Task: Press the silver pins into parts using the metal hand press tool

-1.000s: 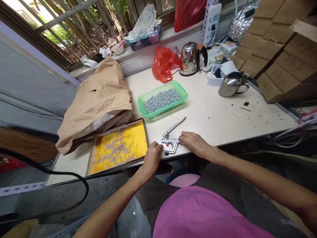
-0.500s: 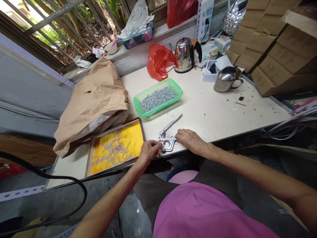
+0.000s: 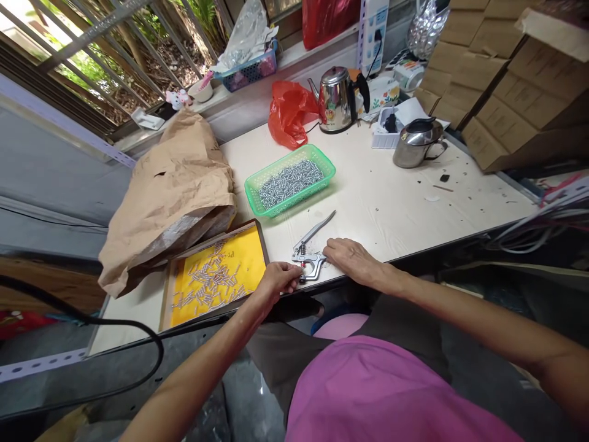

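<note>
Silver metal spring-loaded hand pliers [image 3: 308, 258] lie with handles spread at the near edge of the pale wood-grain bench [image 3: 400, 212]. Left hand [image 3: 282, 278]: at the jaw end; grip narrow, cannot tell if closed on a piece. Right hand [image 3: 352, 261]: fingers curled at the nearer handle; cannot tell if gripped. Left: brown-rimmed, yellow-lined rectangular tray [image 3: 252, 247], slim metallic pieces [image 3: 214, 279] scattered inside. Beyond pliers: green perforated plastic basket [image 3: 297, 201], small silver metal pieces [image 3: 291, 182] within.

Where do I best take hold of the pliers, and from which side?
Probably the long handle of the pliers, at mid-length, coming from the right. It is splayed away from the frame, slanting off to the far right, and uncovered. The left hand is at the pliers' working end; the right hand covers the opposite end.
</note>
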`<state>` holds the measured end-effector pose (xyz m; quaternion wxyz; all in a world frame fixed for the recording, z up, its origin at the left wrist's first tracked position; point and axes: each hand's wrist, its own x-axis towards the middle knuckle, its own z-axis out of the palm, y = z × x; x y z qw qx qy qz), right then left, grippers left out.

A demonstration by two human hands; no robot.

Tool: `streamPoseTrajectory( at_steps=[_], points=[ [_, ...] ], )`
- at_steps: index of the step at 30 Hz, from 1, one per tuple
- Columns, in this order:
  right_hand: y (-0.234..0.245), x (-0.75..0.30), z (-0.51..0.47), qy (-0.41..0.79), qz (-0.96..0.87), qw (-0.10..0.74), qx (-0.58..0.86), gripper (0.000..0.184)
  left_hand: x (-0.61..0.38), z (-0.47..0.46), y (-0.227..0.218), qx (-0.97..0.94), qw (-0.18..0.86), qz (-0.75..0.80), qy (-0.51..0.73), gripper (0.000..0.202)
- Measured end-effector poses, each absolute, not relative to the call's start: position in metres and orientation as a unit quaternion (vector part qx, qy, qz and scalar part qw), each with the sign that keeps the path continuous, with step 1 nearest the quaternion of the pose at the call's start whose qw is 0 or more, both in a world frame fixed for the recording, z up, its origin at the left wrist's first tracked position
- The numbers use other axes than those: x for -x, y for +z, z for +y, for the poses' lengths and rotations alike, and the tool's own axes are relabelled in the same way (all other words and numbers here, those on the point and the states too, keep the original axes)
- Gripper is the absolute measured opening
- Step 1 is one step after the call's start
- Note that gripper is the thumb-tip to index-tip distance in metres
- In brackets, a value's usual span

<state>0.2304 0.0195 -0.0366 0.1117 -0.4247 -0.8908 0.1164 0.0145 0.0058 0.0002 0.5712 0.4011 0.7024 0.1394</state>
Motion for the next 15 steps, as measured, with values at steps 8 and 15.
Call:
streamPoseTrajectory(
  at_steps=[8, 15],
  points=[
    [-0.041, -0.231, 0.022, 0.11, -0.896, 0.111, 0.415, 0.019, -0.017, 0.009, 0.001, -0.356, 0.598, 0.707, 0.124, 0.033],
    [-0.026, -0.231, 0.021, 0.135, -0.898, 0.079, 0.411, 0.02, -0.017, 0.012, 0.004, -0.36, 0.611, 0.702, 0.072, 0.026]
  ],
)
